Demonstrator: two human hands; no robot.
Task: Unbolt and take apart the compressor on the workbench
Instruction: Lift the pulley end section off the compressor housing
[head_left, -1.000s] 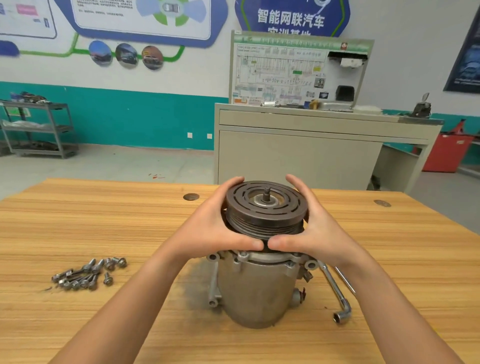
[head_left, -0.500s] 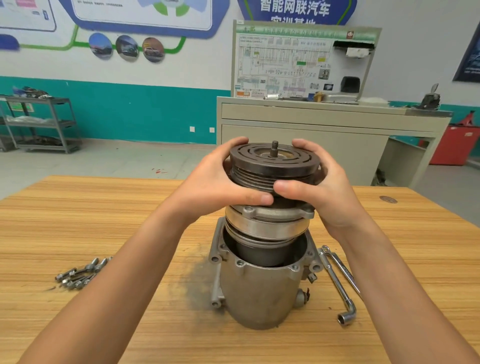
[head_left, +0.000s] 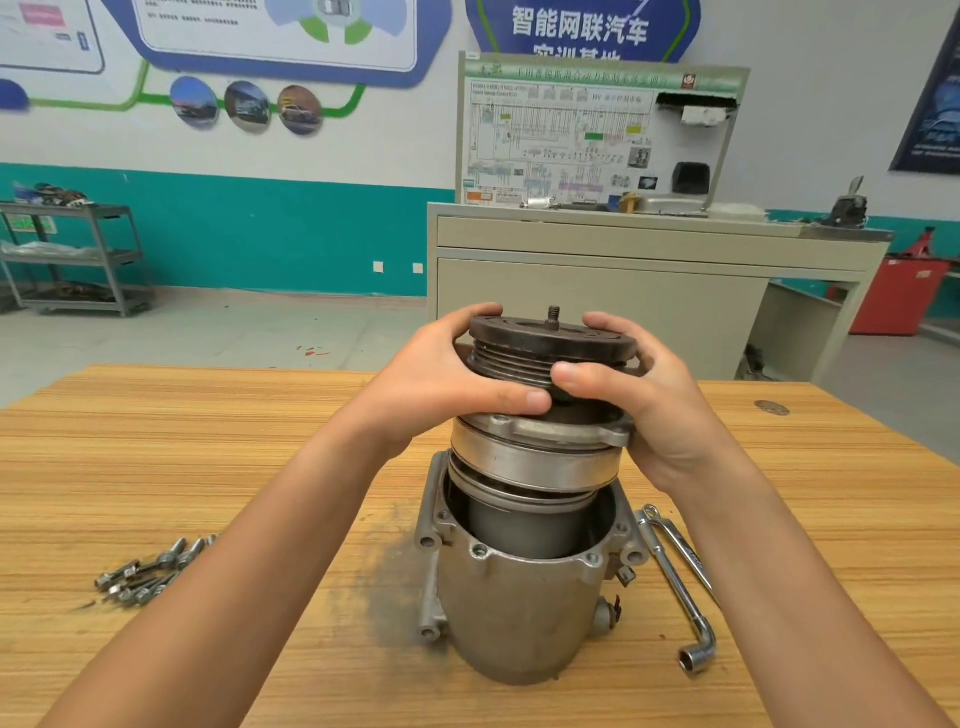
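Note:
The compressor's grey housing (head_left: 519, 613) stands upright on the wooden workbench (head_left: 208, 457). Its dark grooved pulley (head_left: 524, 353) with the front cover and the inner cylinder (head_left: 524, 525) is lifted partly out of the housing. My left hand (head_left: 441, 384) grips the pulley from the left, thumb across its front. From the right, my right hand (head_left: 644, 400) grips the same pulley. The lower end of the inner cylinder is still inside the housing.
Several loose bolts (head_left: 150, 571) lie on the bench at the left. An L-shaped socket wrench (head_left: 675, 587) lies right of the housing. Beyond the bench stand a beige training cabinet (head_left: 623, 291) and a metal shelf (head_left: 78, 260).
Both hands have raised the pulley and front cover straight up, drawing the inner assembly out of the housing. It now sits slightly higher than half a second ago.

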